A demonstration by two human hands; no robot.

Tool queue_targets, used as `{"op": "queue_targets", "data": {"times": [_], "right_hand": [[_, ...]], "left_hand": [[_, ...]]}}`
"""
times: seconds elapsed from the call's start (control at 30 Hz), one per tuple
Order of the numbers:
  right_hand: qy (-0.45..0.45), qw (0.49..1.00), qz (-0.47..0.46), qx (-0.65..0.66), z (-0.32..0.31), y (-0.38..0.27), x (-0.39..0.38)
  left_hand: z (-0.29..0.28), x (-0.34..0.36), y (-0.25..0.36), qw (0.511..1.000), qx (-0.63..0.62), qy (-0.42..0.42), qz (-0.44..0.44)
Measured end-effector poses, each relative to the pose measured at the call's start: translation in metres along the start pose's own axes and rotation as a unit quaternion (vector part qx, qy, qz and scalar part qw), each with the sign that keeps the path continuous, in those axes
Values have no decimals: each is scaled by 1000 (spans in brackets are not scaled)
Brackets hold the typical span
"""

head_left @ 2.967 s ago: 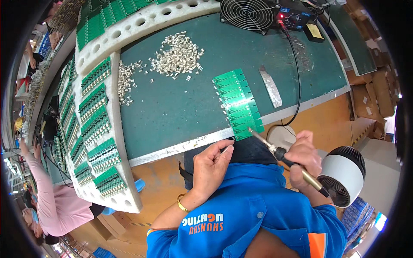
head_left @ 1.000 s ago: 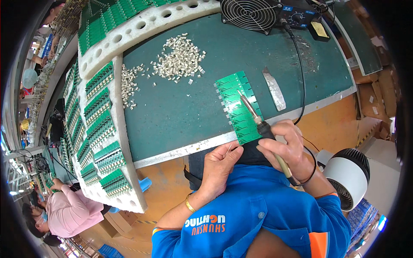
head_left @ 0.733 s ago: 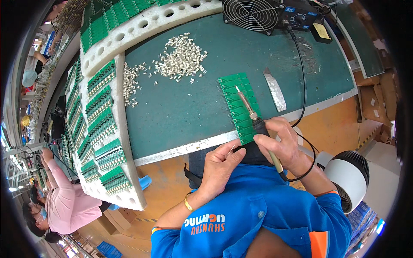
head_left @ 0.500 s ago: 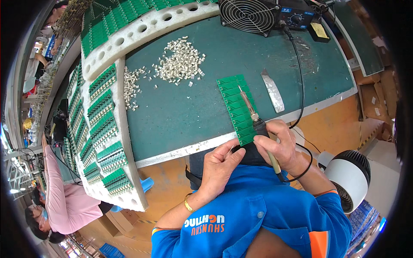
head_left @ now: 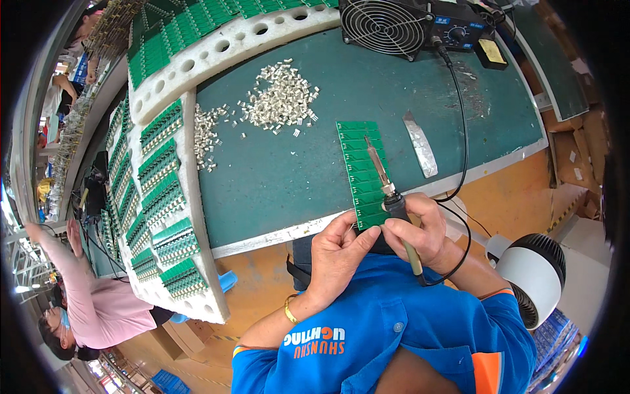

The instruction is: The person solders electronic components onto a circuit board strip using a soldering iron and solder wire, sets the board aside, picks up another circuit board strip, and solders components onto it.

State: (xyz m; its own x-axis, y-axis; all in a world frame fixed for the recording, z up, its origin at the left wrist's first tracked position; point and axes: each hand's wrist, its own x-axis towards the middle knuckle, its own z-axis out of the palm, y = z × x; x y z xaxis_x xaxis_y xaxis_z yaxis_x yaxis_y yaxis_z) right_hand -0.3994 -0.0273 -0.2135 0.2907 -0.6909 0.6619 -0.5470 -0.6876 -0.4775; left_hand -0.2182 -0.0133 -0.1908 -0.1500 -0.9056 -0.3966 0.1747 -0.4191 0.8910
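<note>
My left hand (head_left: 336, 260) pinches the near end of a green circuit board (head_left: 354, 157), a long panel that reaches out over the table's front edge. Held in my right hand (head_left: 426, 233) is a soldering iron (head_left: 396, 206) with a dark grip and a pale handle. Its metal tip lies over the far part of the board; whether the two touch I cannot tell. Between my left thumb and finger the board's edge is partly hidden. Beyond the board, on the green tabletop, lies a heap of small white connectors (head_left: 279, 95).
White foam trays (head_left: 207, 262) stand on the left, carrying rows of green boards (head_left: 176, 236). A foil-wrapped blade (head_left: 421, 146) lies right of the board. At the back are a fan (head_left: 384, 26), a soldering station (head_left: 454, 31) and a yellow sponge (head_left: 491, 51). A co-worker (head_left: 108, 308) sits far left.
The board and the iron have shifted slightly nearer, and the board stands a little straighter. My hands keep the same holds. The co-worker's arm has moved left.
</note>
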Motion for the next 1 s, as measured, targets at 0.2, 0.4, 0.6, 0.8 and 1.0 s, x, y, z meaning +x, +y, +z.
{"op": "queue_targets", "data": {"times": [0.2, 0.4, 0.6, 0.8, 1.0], "right_hand": [[39, 999, 1, 14, 9, 2, -1], [25, 997, 35, 67, 6, -4, 1], [-15, 965, 37, 261, -26, 1, 4], [-10, 923, 103, 371, -33, 2, 2], [-27, 903, 176, 391, -29, 5, 1]], "left_hand": [[-1, -1, 2, 1000, 20, 11, 13], [-3, 2, 1, 999, 0, 50, 20], [-6, 1, 1, 996, 5, 82, 34], [-7, 1, -2, 995, -6, 91, 45], [-7, 1, -2, 995, -19, 93, 38]]}}
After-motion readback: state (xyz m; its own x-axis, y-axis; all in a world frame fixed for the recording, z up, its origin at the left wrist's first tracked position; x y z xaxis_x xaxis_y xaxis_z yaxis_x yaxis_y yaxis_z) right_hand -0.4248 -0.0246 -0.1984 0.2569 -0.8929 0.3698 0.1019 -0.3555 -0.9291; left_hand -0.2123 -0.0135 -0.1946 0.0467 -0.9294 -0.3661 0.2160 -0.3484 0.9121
